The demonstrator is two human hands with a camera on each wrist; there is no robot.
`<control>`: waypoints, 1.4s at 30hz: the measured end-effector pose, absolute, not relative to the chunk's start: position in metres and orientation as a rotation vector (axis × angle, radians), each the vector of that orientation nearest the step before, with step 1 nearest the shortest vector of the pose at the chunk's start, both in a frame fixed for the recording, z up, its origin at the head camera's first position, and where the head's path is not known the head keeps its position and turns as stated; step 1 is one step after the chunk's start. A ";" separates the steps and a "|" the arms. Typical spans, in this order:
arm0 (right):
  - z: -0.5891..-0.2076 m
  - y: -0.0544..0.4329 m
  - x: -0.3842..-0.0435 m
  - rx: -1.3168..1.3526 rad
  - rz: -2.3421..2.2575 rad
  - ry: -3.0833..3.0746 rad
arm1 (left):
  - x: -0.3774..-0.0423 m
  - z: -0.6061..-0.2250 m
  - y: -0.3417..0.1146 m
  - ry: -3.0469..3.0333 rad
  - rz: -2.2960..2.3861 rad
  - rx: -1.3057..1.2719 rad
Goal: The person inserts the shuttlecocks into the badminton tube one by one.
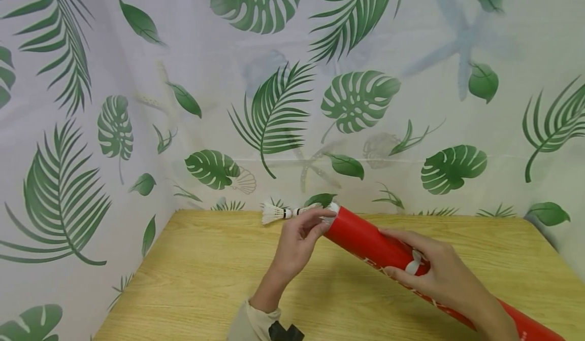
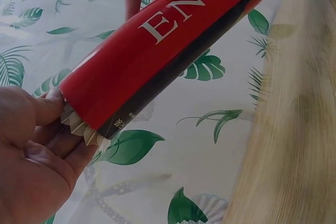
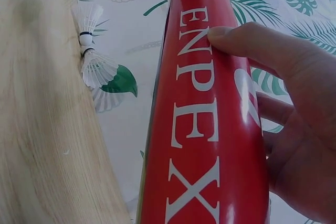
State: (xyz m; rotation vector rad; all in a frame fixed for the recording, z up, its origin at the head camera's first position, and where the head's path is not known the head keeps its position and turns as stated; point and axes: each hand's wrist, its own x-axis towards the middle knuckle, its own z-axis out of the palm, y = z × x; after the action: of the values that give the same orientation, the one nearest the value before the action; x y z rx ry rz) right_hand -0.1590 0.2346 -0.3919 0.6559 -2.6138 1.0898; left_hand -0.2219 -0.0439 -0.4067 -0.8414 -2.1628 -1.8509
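A long red shuttlecock tube (image 1: 361,237) with white lettering slants over the table, its mouth up and to the left. My right hand (image 1: 445,275) grips the tube around its middle, thumb on one side and fingers on the other. At the mouth, my left hand (image 1: 294,242) pinches the feathered skirt of a shuttlecock (image 2: 79,126) that sticks out past the rim. In the left wrist view the thumb lies at the rim and the other fingers are under the feathers. The rest of that shuttlecock is hidden inside the tube.
Two white shuttlecocks lie cork to cork at the table's back edge; one (image 1: 274,213) shows beside the left hand, the other (image 3: 98,69) partly behind it. The wooden table (image 1: 192,280) meets a leaf-printed cloth (image 1: 283,189) at the back and left.
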 end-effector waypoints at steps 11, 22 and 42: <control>-0.390 0.232 -0.158 0.667 1.092 -2.616 | -0.224 -0.410 -0.046 -2.131 -1.958 -1.011; -0.388 0.233 -0.155 0.643 1.080 -2.644 | -0.224 -0.411 -0.041 -2.174 -1.958 -1.008; -0.392 0.240 -0.161 0.554 0.991 -2.720 | -0.231 -0.419 -0.046 -2.121 -1.978 -0.883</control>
State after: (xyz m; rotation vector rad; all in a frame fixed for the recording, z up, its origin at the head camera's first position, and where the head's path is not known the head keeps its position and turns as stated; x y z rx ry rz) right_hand -0.1611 0.2403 -0.3919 0.5543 -2.7203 0.9914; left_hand -0.2313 -0.0459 -0.4185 -0.8827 -2.1213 -1.9780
